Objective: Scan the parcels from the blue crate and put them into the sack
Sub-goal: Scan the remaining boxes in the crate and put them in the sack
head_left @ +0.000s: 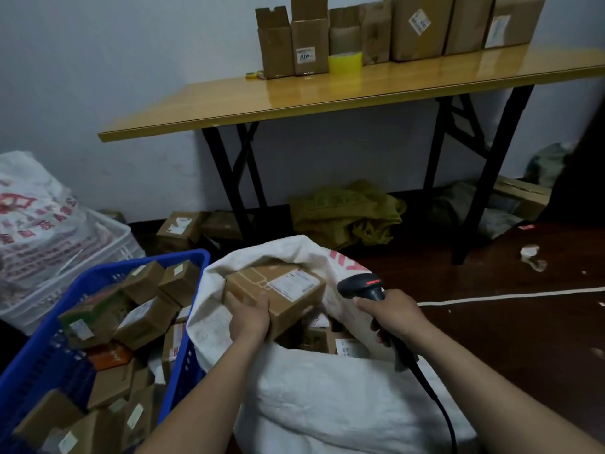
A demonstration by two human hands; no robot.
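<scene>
Parcel sorting, seen from a head cam: a person's left hand (248, 317) grips the near end of a labelled cardboard parcel (278, 290), fingers curled over its top edge, holding it above the open mouth of a white sack (327, 404) at 6 o'clock. The right hand (389, 311), at 3 o'clock of the parcel, is wrapped round the grip of a black barcode scanner (363, 285), red-lit head angled twd the parcel. Its cable (438, 404) trails along the forearm. Other labelled packages (347, 347) lie inside the sack. The blue crate (183, 257), at 9 o'clock of the sack & touching it, is heaped w/ small boxes (144, 319). At 12 o'clock a wooden counter (294, 96) carries a row of upright cartons (309, 37).
</scene>
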